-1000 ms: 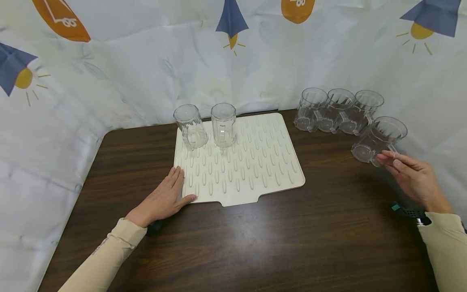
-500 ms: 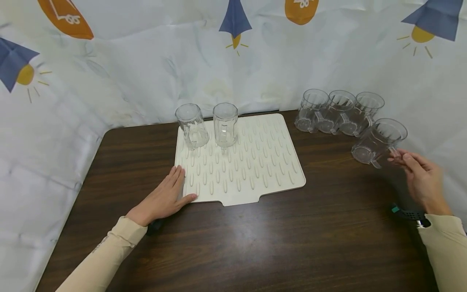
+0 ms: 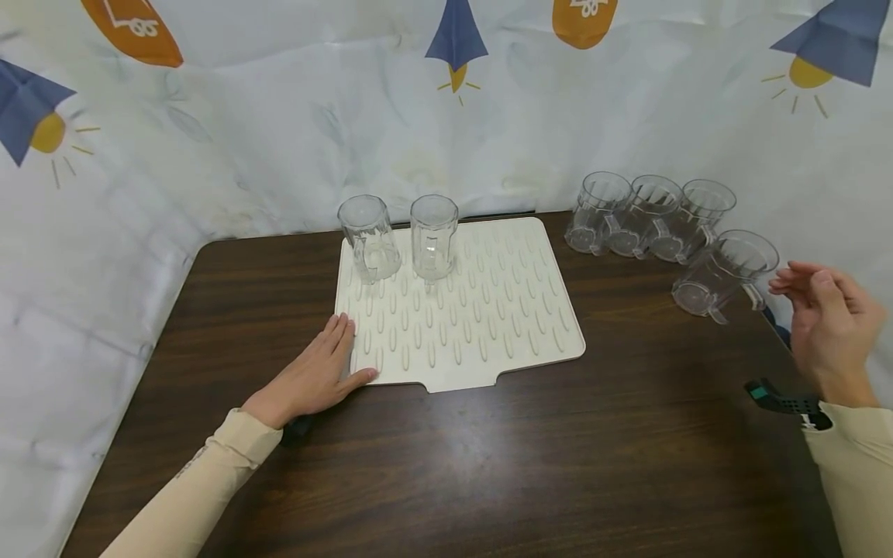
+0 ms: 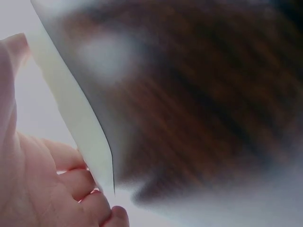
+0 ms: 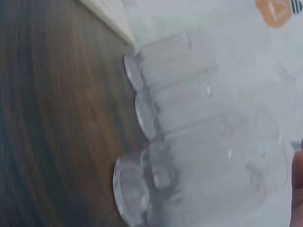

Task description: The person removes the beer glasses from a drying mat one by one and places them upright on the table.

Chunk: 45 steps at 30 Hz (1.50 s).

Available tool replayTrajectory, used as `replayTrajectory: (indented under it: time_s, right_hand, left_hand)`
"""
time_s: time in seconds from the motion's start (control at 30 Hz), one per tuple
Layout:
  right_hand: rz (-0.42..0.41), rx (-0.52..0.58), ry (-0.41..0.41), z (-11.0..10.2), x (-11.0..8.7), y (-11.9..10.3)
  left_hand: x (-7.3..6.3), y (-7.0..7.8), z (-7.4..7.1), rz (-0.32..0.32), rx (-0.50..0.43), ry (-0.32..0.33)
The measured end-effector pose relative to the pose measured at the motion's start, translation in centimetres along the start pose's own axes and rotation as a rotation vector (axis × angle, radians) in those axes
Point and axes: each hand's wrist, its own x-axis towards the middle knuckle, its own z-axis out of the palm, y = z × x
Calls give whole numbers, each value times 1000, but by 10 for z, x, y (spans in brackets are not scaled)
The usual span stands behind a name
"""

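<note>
Fingers extended, the left hand rests on the white mat; the right hand hangs loose beside 1 mug

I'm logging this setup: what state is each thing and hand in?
Mat: flat on the table.
Two mat mugs: standing; which end is up is unclear.
Three back mugs: upright.
Front mug: upright, not held.
Left hand: laid over the mat's near left corner.
Right hand: loosely curled, holding nothing.
</note>
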Motion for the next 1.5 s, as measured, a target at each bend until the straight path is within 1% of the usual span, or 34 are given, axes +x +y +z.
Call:
replayTrajectory:
  time_s: [0.07, 0.2, 0.33, 0.43, 0.53, 0.6, 0.73, 0.83, 0.9, 1.03, 1.1, 1.5]
  right_hand:
    - [0, 83, -37, 9, 1, 0]
    - [13, 184, -98, 25, 1, 3]
    - [33, 220, -142, 40, 2, 6]
    - [54, 282, -178, 51, 2, 9]
    - [80, 319, -246, 60, 3, 12]
    - [102, 315, -297, 66, 4, 16]
    - [135, 206, -401, 74, 3, 24]
    - [152, 137, -455, 80, 4, 31]
    - [160, 113, -479, 84, 4, 36]
    - [159, 50, -504, 92, 3, 45]
    - [160, 42, -516, 97, 3, 50]
    - [197, 95, -546, 133, 0, 74]
  left_hand:
    - [0, 0, 0, 0, 4, -1]
    - [-2, 0, -1, 2, 5, -6]
    - [-3, 0, -3, 2, -3, -11]
    - [-4, -1, -3, 6, -4, -13]
    - [-4, -1, -4, 12, 5, -14]
    - [-5, -2, -4, 16, 14, -12]
    - [-6, -2, -4, 23, 22, -8]
    - [-6, -2, -5, 26, 16, -7]
    - [-7, -1, -5, 30, 16, -2]
    - [-6, -1, -6, 38, 30, 5]
    - [-6, -1, -5, 36, 41, 1]
    - [-5, -2, -3, 21, 50, -32]
